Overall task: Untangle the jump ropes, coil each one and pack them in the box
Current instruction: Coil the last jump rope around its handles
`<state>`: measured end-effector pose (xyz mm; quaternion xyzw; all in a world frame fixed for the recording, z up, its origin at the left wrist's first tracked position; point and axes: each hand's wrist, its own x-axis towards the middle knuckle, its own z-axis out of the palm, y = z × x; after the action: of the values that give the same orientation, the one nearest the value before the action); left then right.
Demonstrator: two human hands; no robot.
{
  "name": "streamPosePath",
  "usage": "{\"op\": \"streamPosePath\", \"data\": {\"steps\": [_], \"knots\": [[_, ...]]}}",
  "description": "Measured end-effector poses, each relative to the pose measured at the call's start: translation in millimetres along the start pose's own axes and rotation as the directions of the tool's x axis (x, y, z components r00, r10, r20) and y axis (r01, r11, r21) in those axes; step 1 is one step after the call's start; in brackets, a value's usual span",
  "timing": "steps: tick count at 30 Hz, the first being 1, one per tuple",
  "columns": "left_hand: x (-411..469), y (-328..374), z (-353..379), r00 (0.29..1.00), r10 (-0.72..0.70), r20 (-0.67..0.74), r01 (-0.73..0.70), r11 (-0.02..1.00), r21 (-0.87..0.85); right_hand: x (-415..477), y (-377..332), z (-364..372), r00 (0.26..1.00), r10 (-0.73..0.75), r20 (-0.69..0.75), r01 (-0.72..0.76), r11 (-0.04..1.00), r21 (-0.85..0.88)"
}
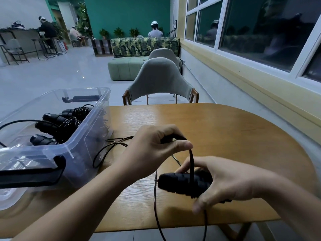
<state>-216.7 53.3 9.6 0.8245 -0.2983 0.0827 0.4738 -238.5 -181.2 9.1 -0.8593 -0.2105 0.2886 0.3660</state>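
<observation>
Lower centre of the frame, the right grip curls round the jump rope handles, long axis left-right; just above, the left grip pinches the cord; the clear box lies left, nearer the left grip

Wooden table, grey chair behind it, green sofa beyond

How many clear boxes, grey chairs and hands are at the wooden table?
Clear box: 1
Grey chairs: 2, front chair and back chair
Hands: 2, left hand pinching the cord, right hand gripping the handle
Total: 5
</observation>
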Motion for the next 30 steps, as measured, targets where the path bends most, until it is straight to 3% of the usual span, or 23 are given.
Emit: {"op": "streamPosePath", "data": {"steps": [5, 8, 15, 19, 21, 24, 27, 30], "knots": [[7, -17, 0, 0.993, -0.070, 0.091, 0.087, 0.974, -0.210, -15, -11, 0, 0.991, -0.118, 0.056, 0.113, 0.990, 0.084], [9, -24, 0, 0.988, -0.086, 0.127, 0.114, 0.966, -0.234, -27, -15, -11, 0.984, -0.176, 0.026, 0.170, 0.973, 0.157], [8, -30, 20, 0.961, -0.214, 0.176, 0.232, 0.969, -0.089, -39, -11, -36, 0.965, -0.183, -0.190, 0.225, 0.945, 0.236], [7, -28, 32, 0.963, -0.184, 0.199, 0.225, 0.952, -0.206, -34, -7, -37, 0.943, -0.124, -0.310, 0.233, 0.909, 0.345], [6, -27, 35, 0.959, -0.199, 0.201, 0.230, 0.962, -0.147, -31, -2, -38, 0.916, -0.073, -0.395, 0.251, 0.872, 0.421], [6, -22, 37, 0.962, -0.192, 0.196, 0.176, 0.979, 0.098, -26, 2, -37, 0.874, 0.003, -0.486, 0.266, 0.834, 0.484], [5, -17, 38, 0.969, -0.167, 0.180, 0.116, 0.957, 0.265, -22, 2, -36, 0.830, 0.067, -0.554, 0.240, 0.853, 0.463], [1, -10, 35, 0.977, -0.128, 0.170, 0.071, 0.949, 0.307, -18, 6, -38, 0.781, 0.143, -0.608, 0.153, 0.900, 0.408]]}}
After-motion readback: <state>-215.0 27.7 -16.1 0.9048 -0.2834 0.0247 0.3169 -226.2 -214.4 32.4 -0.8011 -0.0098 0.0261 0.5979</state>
